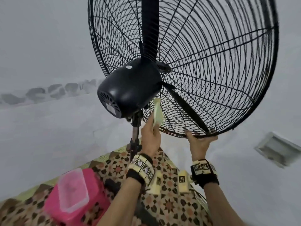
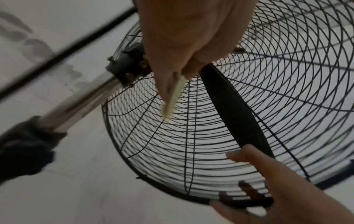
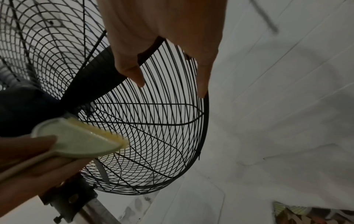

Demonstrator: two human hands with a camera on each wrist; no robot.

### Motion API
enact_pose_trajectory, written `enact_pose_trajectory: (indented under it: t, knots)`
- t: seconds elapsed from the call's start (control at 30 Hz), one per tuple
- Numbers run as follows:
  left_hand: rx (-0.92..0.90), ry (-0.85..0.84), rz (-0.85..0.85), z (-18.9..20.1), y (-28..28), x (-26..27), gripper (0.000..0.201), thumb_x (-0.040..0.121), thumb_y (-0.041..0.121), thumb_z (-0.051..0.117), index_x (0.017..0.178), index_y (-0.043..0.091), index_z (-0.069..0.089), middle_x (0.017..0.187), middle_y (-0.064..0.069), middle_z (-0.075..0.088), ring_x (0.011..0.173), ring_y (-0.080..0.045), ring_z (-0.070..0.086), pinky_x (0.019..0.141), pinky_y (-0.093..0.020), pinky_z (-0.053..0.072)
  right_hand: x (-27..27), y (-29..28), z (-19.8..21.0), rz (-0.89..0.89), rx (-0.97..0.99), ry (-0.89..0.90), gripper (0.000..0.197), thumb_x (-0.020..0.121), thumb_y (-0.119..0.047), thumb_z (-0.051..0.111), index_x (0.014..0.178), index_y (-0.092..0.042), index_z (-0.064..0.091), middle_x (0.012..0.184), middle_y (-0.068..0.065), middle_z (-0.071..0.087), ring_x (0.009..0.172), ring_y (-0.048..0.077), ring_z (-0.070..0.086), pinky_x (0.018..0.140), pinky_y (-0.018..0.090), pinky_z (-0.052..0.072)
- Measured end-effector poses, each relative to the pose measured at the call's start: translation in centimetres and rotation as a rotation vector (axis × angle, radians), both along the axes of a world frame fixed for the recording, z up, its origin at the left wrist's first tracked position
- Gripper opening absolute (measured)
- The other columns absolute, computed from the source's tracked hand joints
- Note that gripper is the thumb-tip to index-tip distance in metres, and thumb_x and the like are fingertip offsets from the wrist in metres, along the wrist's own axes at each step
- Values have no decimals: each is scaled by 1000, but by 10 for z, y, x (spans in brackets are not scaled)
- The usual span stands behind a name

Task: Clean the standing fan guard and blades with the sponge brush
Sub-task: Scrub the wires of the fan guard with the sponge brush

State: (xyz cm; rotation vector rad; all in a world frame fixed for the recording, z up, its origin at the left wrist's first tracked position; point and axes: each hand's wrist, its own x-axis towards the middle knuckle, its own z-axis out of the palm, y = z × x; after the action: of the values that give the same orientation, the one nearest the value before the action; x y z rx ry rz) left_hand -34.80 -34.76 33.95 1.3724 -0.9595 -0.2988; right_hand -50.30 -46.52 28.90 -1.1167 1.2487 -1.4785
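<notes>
Pale-green sponge brush (image 1: 157, 112) points up toward the motor housing (image 1: 128, 88), against the rear guard (image 1: 211, 62) — left hand (image 1: 150, 139) grips its handle. Right hand (image 1: 199, 142) clasps the guard's lower rim. Pink container (image 1: 76, 199) wears a clear lid.

Left wrist: brush (image 2: 173, 97) edge-on.

Right wrist: fingers (image 3: 134, 71) hook the wires.

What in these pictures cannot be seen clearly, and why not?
- The brush bristles: in the head view its pale back hides whether they touch the guard.
- The brush handle: covered by the left hand.
- The fan base: hidden in the head view behind the arms and pink box.
- Dust on the blades: the wrist views are too dark and blurred.
- The right hand grips the guard rim; its fingertips are hidden.
</notes>
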Motion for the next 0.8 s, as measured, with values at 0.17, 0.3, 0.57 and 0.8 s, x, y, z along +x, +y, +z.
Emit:
enact_pose_trajectory:
  t: [0.17,0.3,0.57,0.8]
  knots:
    - [14,53,133,-5,3,7,44,111,10,45,154,12,48,140,3,59,131,-12,56,103,-14,41,6,6,0,-42,-90,-32,117,75,-15,89,156,-7,4,151,3,32,135,16,37,92,-3,35]
    - [103,113,158,11,-16,2,47,111,10,45,157,14,44,138,-2,61,121,-10,52,91,4,32,8,11,9,-47,-147,-28,101,76,-11,88,146,-14,15,141,-2,37,127,15,43,85,-7,35]
    - [99,104,102,-19,3,13,44,110,15,47,154,18,48,144,3,59,133,-27,56,110,-45,51,16,31,8,-100,-249,-124,101,74,3,83,149,-21,19,149,0,40,125,-1,50,104,18,48]
    - [2,41,-84,-16,9,-1,45,109,14,51,151,29,47,134,36,55,127,-10,59,103,-27,53,16,30,14,-123,-288,-153,96,71,-2,82,141,-26,21,135,-15,46,116,-12,53,92,12,49]
